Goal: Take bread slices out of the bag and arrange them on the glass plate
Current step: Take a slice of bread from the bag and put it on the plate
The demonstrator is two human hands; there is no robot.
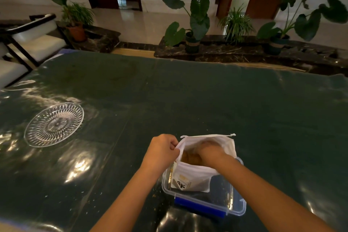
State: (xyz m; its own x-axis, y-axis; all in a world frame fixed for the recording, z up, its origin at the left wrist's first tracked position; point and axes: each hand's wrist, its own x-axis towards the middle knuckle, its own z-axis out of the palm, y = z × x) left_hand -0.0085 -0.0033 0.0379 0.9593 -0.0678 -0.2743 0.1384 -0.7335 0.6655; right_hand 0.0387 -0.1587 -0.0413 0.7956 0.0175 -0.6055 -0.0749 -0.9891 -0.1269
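Head view, nearest first: clear plastic container [233, 207] with a blue latch at the near desk edge, white bread bag [192, 177] standing upright inside it, mouth open at the top. Left hand [162, 149] at the bag's left rim, fingers [174, 145] pinched shut on the plastic edge, pulling the mouth wide. Right hand [209, 149] sunk into the opening, seen only dimly through the translucent film; cannot tell whether those fingers are spread or already closed on anything. Brown bread slices [190, 157] visible just inside the mouth, beside and beneath the right hand, none yet out of the bag. Scattered crumbs on the dark green glossy desk [188, 100] around the container. Farther out and well to the left, glass plate [54, 124] with a cut radial pattern, bare, well apart from bag and container. Beyond the desk, potted plants [194, 30] on a dark stone ledge, a chair at far left, doorways behind. Step in hand, by judgement: reaching in for the first slice, task barely begun. Next move likely calls for a gentle pinch on one slice without crushing it, a lift straight up through the mouth while the left hand keeps the rim open, then a long carry leftward across the desk to the plate, laying the slice flat with room left for others.
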